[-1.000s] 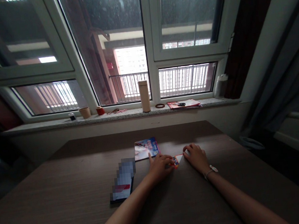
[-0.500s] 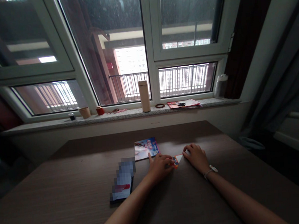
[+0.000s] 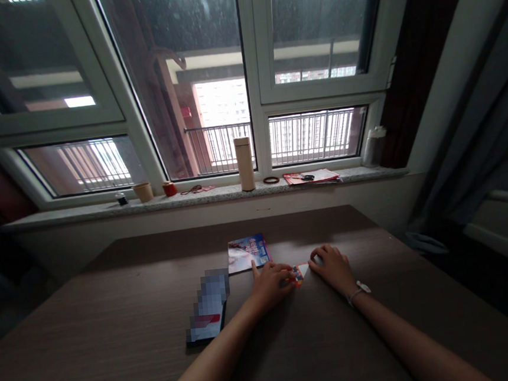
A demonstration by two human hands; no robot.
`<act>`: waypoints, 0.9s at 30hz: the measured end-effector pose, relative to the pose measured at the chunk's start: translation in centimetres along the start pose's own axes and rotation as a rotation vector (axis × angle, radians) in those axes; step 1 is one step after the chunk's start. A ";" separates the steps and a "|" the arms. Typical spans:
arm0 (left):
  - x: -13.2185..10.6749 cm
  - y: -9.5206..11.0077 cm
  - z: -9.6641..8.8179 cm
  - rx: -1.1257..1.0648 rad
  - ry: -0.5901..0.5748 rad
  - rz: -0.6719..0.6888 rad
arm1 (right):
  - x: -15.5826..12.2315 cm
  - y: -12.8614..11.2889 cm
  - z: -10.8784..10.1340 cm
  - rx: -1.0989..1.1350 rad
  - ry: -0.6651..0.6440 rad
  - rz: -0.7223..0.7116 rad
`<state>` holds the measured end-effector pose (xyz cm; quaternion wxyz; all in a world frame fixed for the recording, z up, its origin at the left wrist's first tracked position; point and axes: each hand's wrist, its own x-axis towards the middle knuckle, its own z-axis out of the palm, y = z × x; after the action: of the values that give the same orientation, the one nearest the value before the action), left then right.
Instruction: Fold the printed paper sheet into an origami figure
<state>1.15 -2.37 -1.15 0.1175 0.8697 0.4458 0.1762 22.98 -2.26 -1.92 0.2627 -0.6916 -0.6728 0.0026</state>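
Observation:
Both of my hands rest on a dark wooden table (image 3: 114,321) and press on a small colourful piece of paper (image 3: 298,272) between them. My left hand (image 3: 269,284) lies with fingers curled over the paper's left part. My right hand (image 3: 334,268) has its fingers bent down on the paper's right end; a white band circles that wrist. A colourful booklet (image 3: 247,253) lies just beyond my left hand.
A dark flat phone-like object (image 3: 208,307) lies to the left of my left arm. On the stone windowsill stand a tall beige flask (image 3: 245,163), a small cup (image 3: 143,192), a red pot (image 3: 169,188) and red papers (image 3: 312,176). Dark curtains hang at the right.

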 end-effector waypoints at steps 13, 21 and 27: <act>0.0 -0.2 0.3 0.005 0.014 0.006 | -0.5 0.0 0.2 0.051 -0.070 -0.005; -0.1 -0.2 0.1 -0.006 0.035 0.028 | -1.5 -0.6 0.7 0.010 -0.094 -0.067; 0.0 -0.2 0.3 0.003 0.040 0.021 | -2.1 -1.0 0.6 -0.033 -0.123 -0.091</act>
<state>1.08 -2.29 -1.52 0.1053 0.8708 0.4393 0.1940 21.61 -4.01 -2.77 0.2089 -0.6631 -0.7185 0.0220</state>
